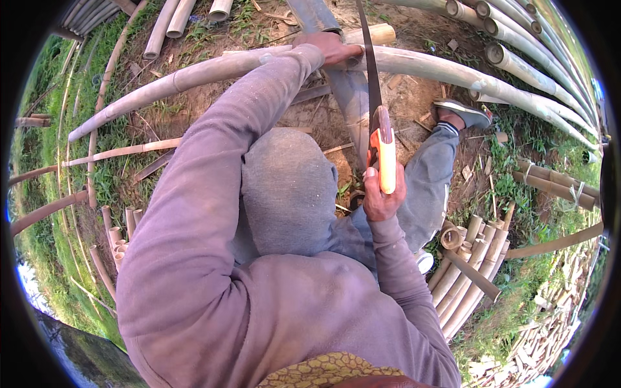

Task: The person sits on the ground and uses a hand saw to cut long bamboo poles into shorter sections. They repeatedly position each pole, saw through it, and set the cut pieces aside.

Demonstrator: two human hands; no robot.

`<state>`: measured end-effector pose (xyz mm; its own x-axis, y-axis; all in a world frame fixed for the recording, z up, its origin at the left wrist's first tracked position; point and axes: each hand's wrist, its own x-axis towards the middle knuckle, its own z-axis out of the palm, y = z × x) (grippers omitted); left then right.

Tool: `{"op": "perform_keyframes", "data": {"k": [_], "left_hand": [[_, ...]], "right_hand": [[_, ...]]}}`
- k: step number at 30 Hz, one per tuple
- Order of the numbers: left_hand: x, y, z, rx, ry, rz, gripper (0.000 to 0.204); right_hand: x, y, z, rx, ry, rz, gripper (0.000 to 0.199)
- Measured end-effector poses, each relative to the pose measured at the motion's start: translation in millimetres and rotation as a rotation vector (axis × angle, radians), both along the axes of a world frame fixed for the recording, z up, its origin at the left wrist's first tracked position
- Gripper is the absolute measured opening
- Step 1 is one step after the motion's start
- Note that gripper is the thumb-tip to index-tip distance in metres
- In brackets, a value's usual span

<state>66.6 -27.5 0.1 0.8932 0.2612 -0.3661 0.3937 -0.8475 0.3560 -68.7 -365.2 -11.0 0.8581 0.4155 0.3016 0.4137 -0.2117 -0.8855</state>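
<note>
Out in front of my knees, on bare soil and grass, the bamboo pole (427, 63) lies crosswise over a grey support (349, 107). My left hand (326, 49) is closed over the pole, its nearest digit lying along the bamboo toward the blade. My right hand (384, 193) is wrapped round the orange handle of the saw (372, 84), whose blade points away from me and crosses the pole just right of my left hand. Cannot tell from this angle whether the teeth bite or only hover.

Step in hand, my judgement: sawing, at or near the start of a cut; no kerf visible. The next move calls for steady left-hand pressure, a straight stroke, and that digit kept clear of the teeth.

Counts: saw, one. Pole under my hand, one; a short pale piece (375, 34), also one, lies behind it. Loose lengths (157, 42) at upper left, three. Tied poles (556, 184) at right, two, bound with pale cord. Shoe (467, 114) plainly visible, one. Stacked poles (524, 61) at upper right and the bundle (467, 268) at lower right: several each; overlap prevents an exact count.
</note>
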Motion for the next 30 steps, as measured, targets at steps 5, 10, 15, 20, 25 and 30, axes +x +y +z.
{"op": "perform_keyframes", "data": {"k": [5, 10, 15, 20, 25, 30], "left_hand": [[-1, -3, 1, 0.017, -0.017, 0.084, 0.097], [4, -2, -4, 0.024, 0.014, 0.092, 0.100], [9, 2, -16, 0.048, 0.002, 0.102, 0.099], [3, -7, 0, 0.066, -0.002, 0.101, 0.096], [-3, -7, 4, 0.059, -0.008, 0.120, 0.097], [-4, -12, 7, 0.081, -0.005, 0.145, 0.096]], "right_hand": [[-2, 3, -1, 0.031, -0.012, -0.002, 0.031], [-1, 2, -1, 0.017, -0.013, -0.006, 0.030], [-1, 1, 0, 0.028, 0.026, 0.009, 0.030], [-1, 0, -6, 0.081, 0.104, -0.021, 0.029], [1, 3, 2, 0.012, 0.142, -0.051, 0.022], [3, 7, 4, 0.019, 0.107, -0.079, 0.015]]}}
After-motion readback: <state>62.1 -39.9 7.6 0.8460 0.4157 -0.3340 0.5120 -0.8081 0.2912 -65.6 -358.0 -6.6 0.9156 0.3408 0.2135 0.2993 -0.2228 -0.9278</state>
